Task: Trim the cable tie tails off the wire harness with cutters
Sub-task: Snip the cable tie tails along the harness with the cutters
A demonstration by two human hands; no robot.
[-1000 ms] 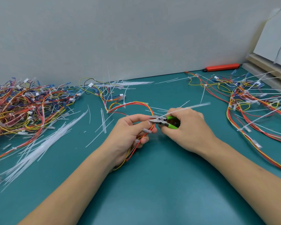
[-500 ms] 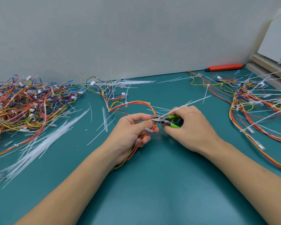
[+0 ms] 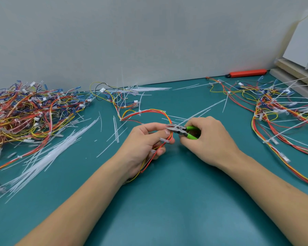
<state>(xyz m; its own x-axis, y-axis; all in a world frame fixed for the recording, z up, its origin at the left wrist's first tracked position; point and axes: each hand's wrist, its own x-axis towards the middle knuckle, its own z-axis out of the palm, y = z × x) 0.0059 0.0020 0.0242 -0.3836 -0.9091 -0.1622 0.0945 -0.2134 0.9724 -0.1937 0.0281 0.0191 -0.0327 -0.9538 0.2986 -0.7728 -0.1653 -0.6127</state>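
Over the middle of the teal table point(image 3: 167, 201), the left hand point(image 3: 142, 141) pinches a red and yellow wire harness point(image 3: 150, 111) between thumb and curled fingers. The right hand point(image 3: 208, 139) curls its fingers round the green-handled cutters point(image 3: 182, 130), whose tips touch the harness just beside the left thumb. Cut cable tie tails point(image 3: 48, 157) lie loose at left beside a heaped pile of harnesses point(image 3: 25, 110); any writing is too small to read.
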